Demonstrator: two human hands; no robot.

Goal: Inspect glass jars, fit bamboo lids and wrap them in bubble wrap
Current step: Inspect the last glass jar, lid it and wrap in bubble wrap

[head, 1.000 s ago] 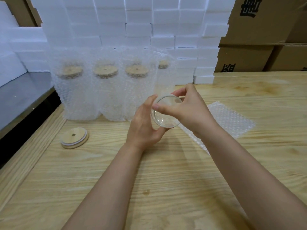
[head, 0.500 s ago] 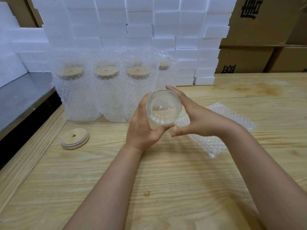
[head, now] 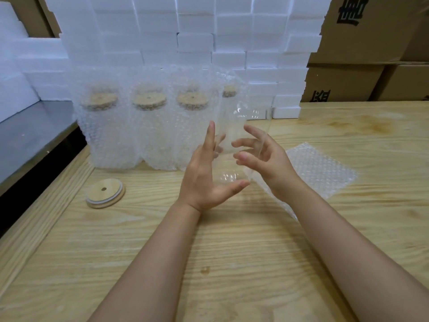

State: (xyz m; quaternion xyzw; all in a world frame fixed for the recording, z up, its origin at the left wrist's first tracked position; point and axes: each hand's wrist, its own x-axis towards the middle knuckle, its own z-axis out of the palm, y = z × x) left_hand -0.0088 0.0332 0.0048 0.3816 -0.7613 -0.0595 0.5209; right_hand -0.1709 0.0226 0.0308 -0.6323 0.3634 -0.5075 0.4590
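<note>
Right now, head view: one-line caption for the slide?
Clear glass jar held between left hand and right hand over the wooden table; loose bamboo lid lies left, wrapped jars behind.

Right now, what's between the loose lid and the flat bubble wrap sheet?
In the head view, the left hand and right hand holding the glass jar, over bare table.
</note>
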